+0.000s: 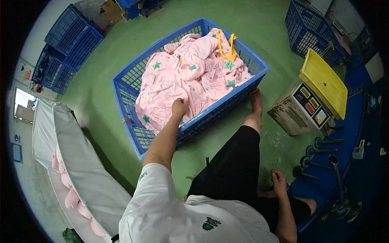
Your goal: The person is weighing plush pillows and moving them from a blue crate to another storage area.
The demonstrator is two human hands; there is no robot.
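A heap of pink plush fabric pieces [170, 87] with green stars fills a blue plastic crate [206, 117] on the floor in front of me. My left arm stretches forward over the crate's near wall. At its end my left hand [179, 107] is closed against the near part of the heap; what its fingers hold, if anything, is hidden. A yellow strap-like piece [227, 47] lies on the far right of the heap. My right hand [279, 183] hangs by my right leg, away from the crate, with its fingers curled and nothing visible in them.
My bare foot [256, 100] is against the crate's right side. A scale with a yellow tray [327, 83] stands to the right, beside a blue bench [320, 182] with metal rods. Left is a grey cloth-sided bin [85, 146] holding pink plush pieces. Blue crates [67, 48] are stacked far left.
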